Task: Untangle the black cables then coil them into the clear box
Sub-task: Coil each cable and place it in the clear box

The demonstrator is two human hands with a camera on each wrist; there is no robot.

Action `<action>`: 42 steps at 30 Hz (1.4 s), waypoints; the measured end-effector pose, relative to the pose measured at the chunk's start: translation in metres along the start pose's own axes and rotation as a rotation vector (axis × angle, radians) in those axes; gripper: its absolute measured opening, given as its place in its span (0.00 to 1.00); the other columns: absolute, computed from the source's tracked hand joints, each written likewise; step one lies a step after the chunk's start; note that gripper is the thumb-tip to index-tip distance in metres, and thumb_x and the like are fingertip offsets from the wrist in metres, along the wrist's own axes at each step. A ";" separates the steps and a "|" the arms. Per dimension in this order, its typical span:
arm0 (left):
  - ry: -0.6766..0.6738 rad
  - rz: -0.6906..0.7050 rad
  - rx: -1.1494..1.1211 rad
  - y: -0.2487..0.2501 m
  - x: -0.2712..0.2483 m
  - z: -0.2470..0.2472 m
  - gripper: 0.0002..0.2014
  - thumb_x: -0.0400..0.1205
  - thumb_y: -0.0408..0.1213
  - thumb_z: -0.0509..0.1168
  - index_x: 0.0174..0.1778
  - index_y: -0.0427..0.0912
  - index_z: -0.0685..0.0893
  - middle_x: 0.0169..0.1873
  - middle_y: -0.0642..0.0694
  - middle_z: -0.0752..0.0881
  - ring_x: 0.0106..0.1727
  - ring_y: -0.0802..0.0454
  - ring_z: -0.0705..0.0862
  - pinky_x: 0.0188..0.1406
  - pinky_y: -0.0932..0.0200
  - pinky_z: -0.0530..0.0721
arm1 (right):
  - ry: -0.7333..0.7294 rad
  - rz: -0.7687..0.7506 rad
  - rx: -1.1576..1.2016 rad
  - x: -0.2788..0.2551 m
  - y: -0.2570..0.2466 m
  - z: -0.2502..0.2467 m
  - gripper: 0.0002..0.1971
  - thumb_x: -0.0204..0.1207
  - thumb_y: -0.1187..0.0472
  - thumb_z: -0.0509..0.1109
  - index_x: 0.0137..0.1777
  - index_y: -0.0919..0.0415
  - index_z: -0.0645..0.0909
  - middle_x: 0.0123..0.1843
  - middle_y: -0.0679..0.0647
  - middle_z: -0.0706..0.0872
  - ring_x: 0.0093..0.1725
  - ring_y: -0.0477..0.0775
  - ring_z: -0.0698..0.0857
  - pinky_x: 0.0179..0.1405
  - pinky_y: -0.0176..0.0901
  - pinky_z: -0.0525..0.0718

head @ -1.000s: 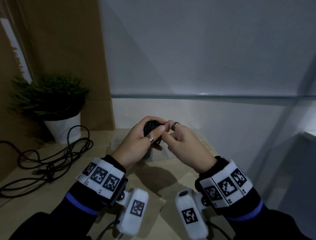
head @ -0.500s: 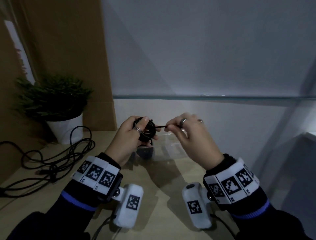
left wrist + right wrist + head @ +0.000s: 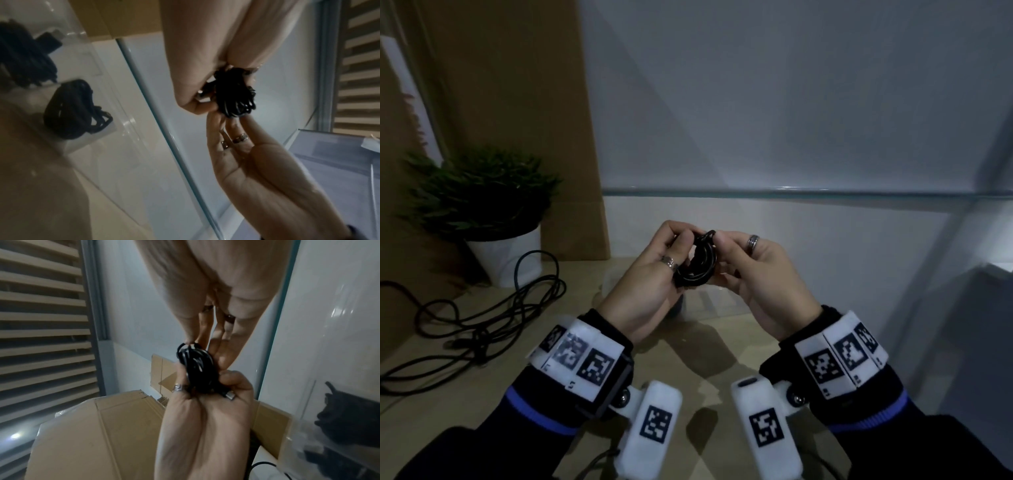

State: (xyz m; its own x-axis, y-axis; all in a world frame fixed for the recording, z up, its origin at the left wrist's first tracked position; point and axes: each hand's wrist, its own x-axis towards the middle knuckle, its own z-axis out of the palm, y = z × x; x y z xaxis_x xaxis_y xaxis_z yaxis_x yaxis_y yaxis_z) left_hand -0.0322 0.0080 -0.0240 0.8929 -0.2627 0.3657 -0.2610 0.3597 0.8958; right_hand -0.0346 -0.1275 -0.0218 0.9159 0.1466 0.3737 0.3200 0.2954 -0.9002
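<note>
Fingers of both my hands meet on one small coiled black cable (image 3: 697,265), held up in the air in front of me, above the clear box (image 3: 608,281). My left hand (image 3: 650,274) is clenched round the lower part of the coil, thumb on the near side; the left wrist view shows the loops (image 3: 234,95) bunched against my palm with a metal plug tip (image 3: 200,95) poking out beside them. My right hand (image 3: 760,274) pinches the top loop of the coil between thumb and forefinger, and its other fingers (image 3: 224,344) lie nearly straight along the coil's far side. In the right wrist view the plug (image 3: 230,396) sits under my left thumb.

Below my fingers, the box stands on the wooden tabletop (image 3: 681,356), and the left wrist view shows another coiled black cable (image 3: 72,110) already lying inside it. Well to the left of my left hand a loose tangle of black cable (image 3: 476,325) sprawls over the table, running up beside a potted plant (image 3: 479,205) in a white pot. Farther behind and left of my fingers leans brown cardboard (image 3: 517,102).
</note>
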 end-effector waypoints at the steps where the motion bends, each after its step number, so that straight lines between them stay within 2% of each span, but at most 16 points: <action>1: 0.017 0.016 0.051 0.000 0.000 0.000 0.08 0.74 0.46 0.58 0.44 0.49 0.78 0.40 0.50 0.85 0.43 0.54 0.84 0.38 0.60 0.80 | -0.023 0.019 0.036 -0.001 0.000 0.001 0.09 0.77 0.60 0.64 0.45 0.65 0.83 0.33 0.51 0.88 0.33 0.45 0.86 0.39 0.37 0.87; 3: 0.051 0.044 0.147 -0.001 0.001 0.000 0.08 0.74 0.49 0.58 0.44 0.53 0.79 0.42 0.50 0.84 0.42 0.54 0.83 0.35 0.60 0.79 | -0.042 0.038 0.080 -0.002 0.000 0.002 0.13 0.69 0.56 0.68 0.47 0.66 0.83 0.35 0.54 0.89 0.34 0.48 0.87 0.40 0.38 0.87; 5: 0.082 0.048 0.202 -0.001 0.001 0.000 0.09 0.74 0.50 0.58 0.45 0.52 0.78 0.44 0.45 0.83 0.42 0.50 0.81 0.35 0.57 0.77 | -0.008 0.041 0.118 -0.001 0.000 0.003 0.15 0.65 0.60 0.72 0.49 0.67 0.83 0.38 0.57 0.89 0.35 0.50 0.88 0.39 0.39 0.87; 8: 0.124 -0.014 0.183 -0.005 0.003 -0.001 0.07 0.80 0.44 0.60 0.51 0.48 0.78 0.44 0.39 0.82 0.42 0.46 0.83 0.33 0.56 0.80 | 0.090 0.039 0.133 0.001 0.002 0.001 0.09 0.68 0.66 0.73 0.47 0.66 0.82 0.35 0.56 0.88 0.31 0.49 0.87 0.33 0.37 0.86; 10: 0.138 -0.066 0.147 -0.007 0.004 -0.001 0.10 0.80 0.37 0.62 0.56 0.40 0.79 0.47 0.38 0.84 0.44 0.46 0.86 0.36 0.57 0.85 | 0.134 0.027 0.139 0.001 0.001 -0.001 0.06 0.70 0.68 0.72 0.46 0.66 0.81 0.35 0.56 0.88 0.31 0.49 0.87 0.32 0.37 0.86; 12: 0.130 -0.103 0.107 -0.009 0.005 -0.002 0.13 0.78 0.34 0.64 0.57 0.34 0.79 0.50 0.37 0.86 0.48 0.47 0.88 0.43 0.57 0.89 | 0.153 0.015 0.145 0.002 0.001 -0.004 0.09 0.66 0.66 0.74 0.46 0.66 0.82 0.38 0.58 0.88 0.33 0.50 0.87 0.36 0.38 0.87; 16: 0.064 -0.173 0.000 -0.005 0.005 -0.004 0.18 0.73 0.33 0.66 0.57 0.30 0.81 0.52 0.35 0.88 0.51 0.47 0.89 0.49 0.57 0.88 | 0.167 -0.001 0.162 0.001 0.002 -0.004 0.12 0.61 0.63 0.75 0.45 0.64 0.82 0.38 0.57 0.88 0.34 0.51 0.87 0.36 0.38 0.87; 19: 0.096 -0.163 -0.069 -0.005 0.006 -0.006 0.19 0.70 0.30 0.67 0.57 0.27 0.80 0.50 0.34 0.88 0.50 0.46 0.89 0.49 0.56 0.88 | 0.182 -0.043 0.133 0.001 0.004 -0.002 0.07 0.66 0.66 0.75 0.43 0.62 0.83 0.40 0.58 0.87 0.38 0.52 0.86 0.38 0.40 0.86; 21: 0.129 -0.144 -0.068 -0.006 0.006 -0.006 0.18 0.70 0.28 0.67 0.56 0.28 0.81 0.48 0.33 0.88 0.47 0.46 0.90 0.47 0.55 0.89 | 0.158 -0.082 0.011 0.001 0.005 -0.002 0.05 0.70 0.66 0.75 0.45 0.59 0.84 0.43 0.57 0.87 0.44 0.53 0.86 0.44 0.44 0.85; 23: 0.158 -0.115 -0.048 -0.007 0.006 -0.007 0.19 0.68 0.29 0.68 0.55 0.28 0.81 0.47 0.33 0.88 0.46 0.45 0.90 0.46 0.55 0.89 | 0.096 -0.087 -0.147 -0.001 0.004 -0.001 0.06 0.71 0.63 0.75 0.47 0.57 0.84 0.45 0.55 0.87 0.47 0.51 0.86 0.48 0.43 0.85; 26: 0.177 -0.080 -0.020 -0.006 0.007 -0.008 0.24 0.64 0.32 0.70 0.56 0.29 0.81 0.49 0.32 0.87 0.46 0.45 0.90 0.46 0.55 0.89 | 0.068 -0.076 -0.243 -0.002 0.004 -0.001 0.08 0.72 0.63 0.74 0.50 0.60 0.82 0.45 0.57 0.88 0.43 0.46 0.86 0.42 0.35 0.84; 30: 0.151 -0.115 -0.089 -0.008 0.008 -0.008 0.22 0.67 0.32 0.69 0.58 0.31 0.81 0.50 0.34 0.88 0.50 0.44 0.89 0.47 0.57 0.88 | 0.149 -0.104 -0.173 0.000 0.004 -0.002 0.09 0.71 0.67 0.75 0.50 0.62 0.83 0.44 0.65 0.87 0.44 0.55 0.86 0.50 0.46 0.87; 35: 0.150 -0.099 -0.084 -0.008 0.009 -0.010 0.18 0.67 0.33 0.68 0.53 0.35 0.84 0.45 0.39 0.89 0.48 0.47 0.90 0.49 0.57 0.88 | 0.159 -0.133 -0.109 0.000 0.006 0.001 0.10 0.70 0.70 0.75 0.50 0.63 0.83 0.40 0.58 0.88 0.41 0.49 0.87 0.45 0.39 0.85; 37: 0.177 -0.080 -0.079 -0.010 0.009 -0.010 0.17 0.66 0.33 0.69 0.51 0.36 0.85 0.44 0.40 0.89 0.47 0.47 0.90 0.51 0.56 0.88 | 0.155 -0.132 -0.099 0.000 0.007 0.000 0.10 0.70 0.70 0.75 0.50 0.61 0.83 0.42 0.60 0.88 0.43 0.51 0.87 0.46 0.41 0.85; 39: 0.191 -0.058 -0.076 -0.012 0.009 -0.010 0.16 0.66 0.32 0.69 0.50 0.37 0.85 0.43 0.39 0.90 0.48 0.46 0.89 0.54 0.54 0.87 | 0.125 -0.120 -0.125 0.000 0.007 -0.002 0.11 0.70 0.68 0.75 0.51 0.58 0.82 0.46 0.65 0.87 0.46 0.57 0.86 0.51 0.47 0.86; 42: 0.184 -0.038 -0.079 -0.011 0.008 -0.011 0.17 0.66 0.31 0.68 0.51 0.36 0.84 0.46 0.38 0.89 0.49 0.46 0.89 0.48 0.57 0.88 | 0.033 -0.104 -0.176 0.001 0.003 -0.005 0.08 0.73 0.62 0.71 0.52 0.57 0.82 0.46 0.60 0.87 0.46 0.53 0.86 0.49 0.44 0.85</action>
State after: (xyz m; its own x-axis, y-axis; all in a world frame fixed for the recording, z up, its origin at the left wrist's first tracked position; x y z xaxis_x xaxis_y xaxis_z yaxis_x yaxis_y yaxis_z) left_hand -0.0176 0.0120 -0.0339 0.9555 -0.1121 0.2729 -0.2025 0.4234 0.8830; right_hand -0.0318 -0.1308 -0.0255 0.8821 0.0915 0.4620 0.4483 0.1376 -0.8832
